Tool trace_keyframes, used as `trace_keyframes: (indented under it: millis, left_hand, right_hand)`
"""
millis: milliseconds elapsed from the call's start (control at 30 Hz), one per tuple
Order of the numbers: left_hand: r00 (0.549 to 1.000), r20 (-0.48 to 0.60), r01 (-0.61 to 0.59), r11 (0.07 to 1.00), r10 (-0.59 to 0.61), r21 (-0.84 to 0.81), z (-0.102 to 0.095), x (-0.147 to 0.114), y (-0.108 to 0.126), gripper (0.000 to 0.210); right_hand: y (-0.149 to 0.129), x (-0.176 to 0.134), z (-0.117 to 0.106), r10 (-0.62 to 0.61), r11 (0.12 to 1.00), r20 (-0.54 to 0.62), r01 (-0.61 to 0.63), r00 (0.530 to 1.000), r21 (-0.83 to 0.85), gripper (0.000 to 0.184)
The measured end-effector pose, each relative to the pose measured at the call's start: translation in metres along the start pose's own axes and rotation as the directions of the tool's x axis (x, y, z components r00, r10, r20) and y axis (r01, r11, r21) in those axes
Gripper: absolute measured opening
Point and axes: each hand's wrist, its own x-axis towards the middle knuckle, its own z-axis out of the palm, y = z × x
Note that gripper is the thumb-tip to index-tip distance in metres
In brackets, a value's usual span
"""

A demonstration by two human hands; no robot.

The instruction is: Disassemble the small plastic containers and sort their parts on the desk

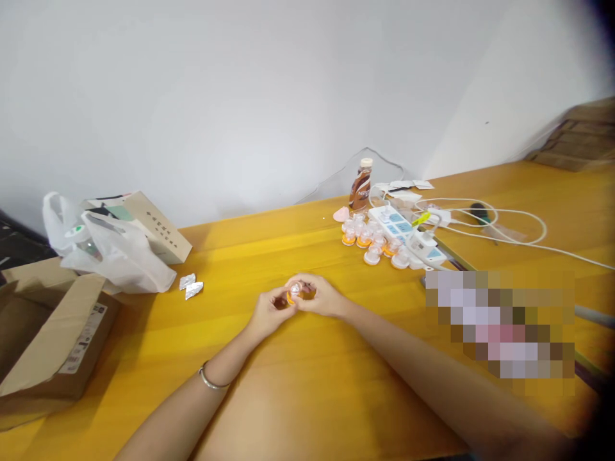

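Note:
Both my hands meet over the middle of the table, fingers curled round one small clear plastic piece with an orange rim. It looks like the clear-topped pieces grouped by the power strip, some with orange rims and some with white. My left hand grips it from the left between thumb and fingers. From the right, my right hand pinches it too, and its fingers cover part of the far side. The piece is too small for me to tell its exact kind.
On the left stand an open cardboard box, a white plastic bag, a printed box and foil scraps. A brown drink bottle, a power strip and looping white cables lie to the right. A blurred patch covers the right side.

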Motion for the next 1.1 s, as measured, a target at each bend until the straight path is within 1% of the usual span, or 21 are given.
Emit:
trace_keyframes:
  millis: [33,100,133,167,200,267,333,367,400,433,500,567,600,633,700,733,767,867,933,1033,1100]
  left_hand:
    - [1.000,-0.019,0.002,1.000,-0.002,-0.003,0.000,0.000,0.000,0.029]
    - [0.999,-0.047,0.004,1.000,-0.004,0.001,0.000,0.000,0.001,0.031]
    - [0.999,-0.054,0.005,1.000,-0.004,0.011,0.000,0.000,0.002,0.032]
    - [0.998,-0.056,0.004,1.000,-0.003,0.023,0.000,0.000,0.003,0.032]
    - [0.998,-0.056,0.001,0.999,0.001,0.034,0.000,-0.001,0.005,0.032]
    - [0.998,-0.051,-0.017,0.999,0.019,0.047,0.001,-0.001,0.008,0.031]
    - [0.998,-0.042,-0.037,0.998,0.039,0.054,0.002,-0.001,0.010,0.031]
    - [0.998,-0.041,-0.044,0.997,0.047,0.060,0.002,-0.001,0.010,0.030]
    - [0.998,-0.042,-0.049,0.996,0.052,0.068,0.002,-0.001,0.009,0.030]
    - [0.997,-0.045,-0.052,0.996,0.056,0.075,0.002,-0.001,0.008,0.030]
    - [0.996,-0.055,-0.062,0.994,0.068,0.092,0.001,-0.001,0.006,0.029]
    - [0.995,-0.057,-0.075,0.989,0.083,0.128,0.000,0.000,0.003,0.029]
    - [0.994,-0.062,-0.085,0.985,0.095,0.153,0.000,0.000,0.002,0.030]
    - [0.991,-0.073,-0.094,0.979,0.108,0.180,-0.001,0.001,0.002,0.030]
    - [0.987,-0.094,-0.107,0.968,0.131,0.228,-0.001,0.002,0.001,0.030]
    - [0.985,-0.101,-0.109,0.964,0.137,0.244,-0.002,0.002,0.001,0.029]
    - [0.985,-0.104,-0.106,0.961,0.136,0.256,-0.001,0.002,0.002,0.029]
    - [0.989,-0.096,-0.088,0.960,0.117,0.267,-0.001,0.002,0.004,0.031]
    - [0.990,-0.087,-0.085,0.958,0.113,0.273,-0.001,0.002,0.006,0.028]
    - [0.990,-0.068,-0.097,0.952,0.122,0.292,0.000,0.001,0.006,0.024]
    - [0.990,-0.073,-0.090,0.950,0.117,0.298,0.000,0.001,0.004,0.024]
  right_hand:
    - [0.001,-0.001,-0.001,-0.018,0.999,-0.019,0.018,1.000,-0.035,0.029]
    - [0.002,-0.002,0.000,-0.040,0.990,-0.094,0.027,0.995,-0.140,0.050]
    - [0.003,-0.003,0.001,-0.033,0.980,-0.143,0.004,0.989,-0.198,0.059]
    - [0.003,-0.003,0.003,-0.011,0.969,-0.189,-0.036,0.982,-0.243,0.063]
    - [0.003,-0.003,0.004,0.019,0.960,-0.219,-0.079,0.975,-0.267,0.062]
    - [0.003,-0.004,0.008,0.072,0.953,-0.225,-0.133,0.972,-0.272,0.050]
    - [0.002,-0.004,0.009,0.068,0.953,-0.194,-0.121,0.979,-0.277,0.035]
    - [0.002,-0.005,0.010,0.035,0.950,-0.180,-0.089,0.983,-0.299,0.031]
    - [0.003,-0.006,0.010,-0.015,0.940,-0.173,-0.045,0.985,-0.337,0.031]
    - [0.003,-0.006,0.009,-0.074,0.924,-0.178,0.000,0.981,-0.382,0.036]
    - [0.004,-0.006,0.009,-0.175,0.889,-0.203,0.066,0.963,-0.453,0.052]
    - [0.005,-0.006,0.008,-0.199,0.873,-0.235,0.063,0.951,-0.484,0.065]
    - [0.005,-0.006,0.008,-0.180,0.874,-0.243,0.042,0.953,-0.485,0.066]
    - [0.005,-0.005,0.008,-0.150,0.877,-0.241,0.017,0.959,-0.480,0.063]
    - [0.005,-0.005,0.008,-0.112,0.880,-0.215,-0.004,0.970,-0.475,0.047]
    - [0.004,-0.005,0.008,-0.119,0.876,-0.200,0.008,0.972,-0.481,0.041]
    - [0.004,-0.006,0.008,-0.143,0.869,-0.191,0.031,0.971,-0.494,0.039]
    - [0.003,-0.007,0.007,-0.222,0.840,-0.196,0.085,0.955,-0.535,0.051]
    - [0.003,-0.007,0.007,-0.202,0.838,-0.208,0.059,0.957,-0.542,0.054]
    - [0.003,-0.006,0.008,-0.149,0.828,-0.172,0.028,0.974,-0.560,0.039]
    - [0.003,-0.006,0.008,-0.161,0.805,-0.118,0.062,0.980,-0.590,0.034]
